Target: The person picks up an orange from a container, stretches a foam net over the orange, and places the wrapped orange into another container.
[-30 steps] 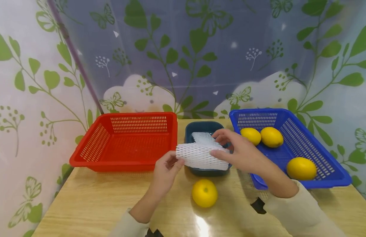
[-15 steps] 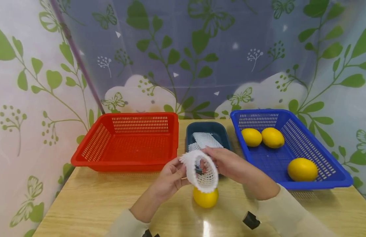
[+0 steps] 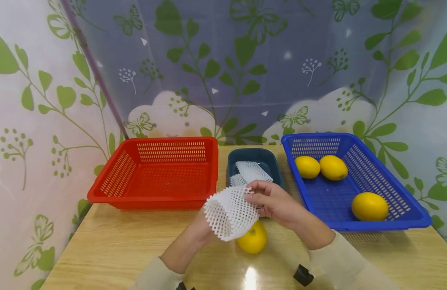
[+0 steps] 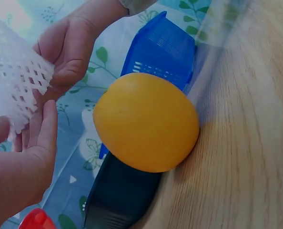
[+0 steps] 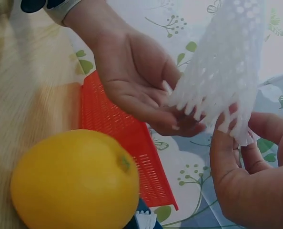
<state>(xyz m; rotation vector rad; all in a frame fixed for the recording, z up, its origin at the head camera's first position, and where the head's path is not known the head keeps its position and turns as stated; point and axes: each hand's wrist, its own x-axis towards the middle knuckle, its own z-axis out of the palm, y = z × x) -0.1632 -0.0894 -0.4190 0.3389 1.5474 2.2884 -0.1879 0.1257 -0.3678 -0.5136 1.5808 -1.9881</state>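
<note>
The white mesh sleeve (image 3: 231,213) is now turning its mouth leftward instead of rightward, above and left of the yellow fruit (image 3: 253,240), which is staying uncovered. The right hand (image 3: 275,203) is pinching the sleeve's edge; the left hand (image 5: 134,76) is touching it, loose-fingered.

Txt chk | head + L/R wrist views | txt/labels/brands: none legible | nos.: none legible | signs: none legible
</note>
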